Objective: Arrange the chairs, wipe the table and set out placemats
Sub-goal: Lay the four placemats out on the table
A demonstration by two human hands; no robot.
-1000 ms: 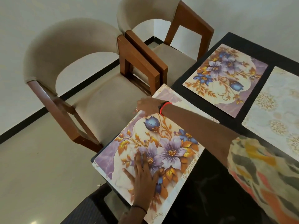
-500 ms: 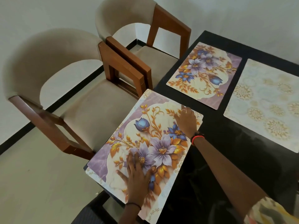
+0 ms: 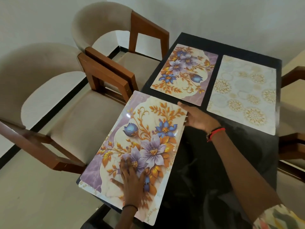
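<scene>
Now that my right hand [image 3: 198,119] has crossed over to pinch the floral placemat [image 3: 148,129] at its far corner, my left hand [image 3: 132,184] presses flat, fingers spread, on the near end: final squaring, probably.

Glossy placemat [image 3: 145,123], wood-and-cloth chair [image 3: 105,75], shiny table [image 3: 206,162]

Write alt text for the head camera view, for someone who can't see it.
A person's left hand presses on the near floral placemat on a black table while the right hand holds its far corner. Beyond lie a second floral placemat and a pale medallion placemat; a near chair and a far chair, both beige, stand at the table's left.
</scene>
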